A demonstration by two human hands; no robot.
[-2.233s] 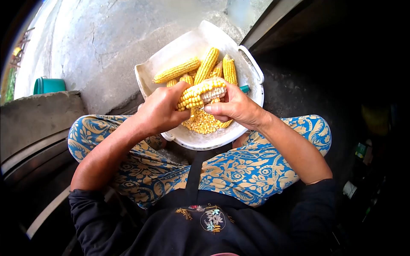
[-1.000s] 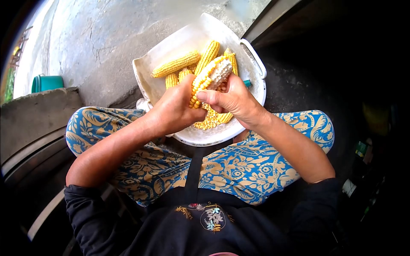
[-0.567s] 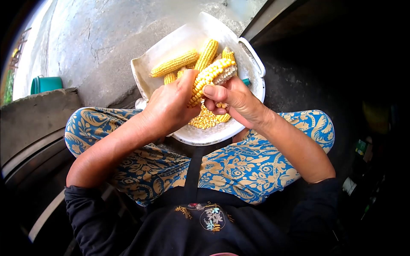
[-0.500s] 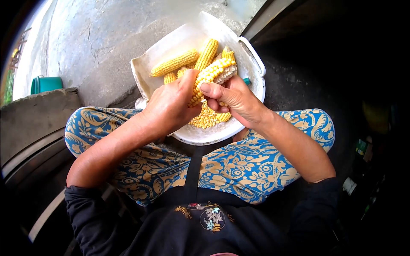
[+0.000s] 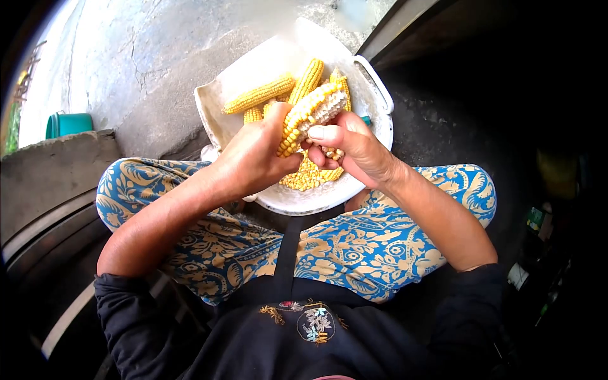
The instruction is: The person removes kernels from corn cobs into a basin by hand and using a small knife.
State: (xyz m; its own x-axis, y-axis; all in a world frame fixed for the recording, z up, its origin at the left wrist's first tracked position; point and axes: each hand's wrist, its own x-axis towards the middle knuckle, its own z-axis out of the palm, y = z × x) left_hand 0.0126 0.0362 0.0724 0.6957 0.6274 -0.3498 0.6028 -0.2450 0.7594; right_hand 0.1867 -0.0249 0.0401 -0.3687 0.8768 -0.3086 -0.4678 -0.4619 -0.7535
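Note:
Above a white basin (image 5: 313, 201), my left hand (image 5: 253, 152) is closed around the lower end of a corn cob (image 5: 315, 115). The cob tilts up to the right; yellow kernels cover its left side, while the right side is bare and whitish. My right hand (image 5: 358, 149) is curled against the bare side, thumb pressed at the kernels' edge. Some loose kernels (image 5: 332, 152) sit in its bent fingers. Several whole cobs, including one lying at the left (image 5: 259, 94), rest in the basin behind my hands. Loose kernels (image 5: 305, 177) are heaped below them.
The basin stands on a concrete floor (image 5: 152, 69) between my crossed legs in patterned trousers (image 5: 380, 253). A green bucket (image 5: 68, 125) lies at the left by a low concrete ledge (image 5: 57, 158). A dark beam (image 5: 399, 28) stands at the upper right.
The held cob has turned, so more of its bare side shows. My right thumb has shifted slightly right, and more loose kernels show in the right fingers.

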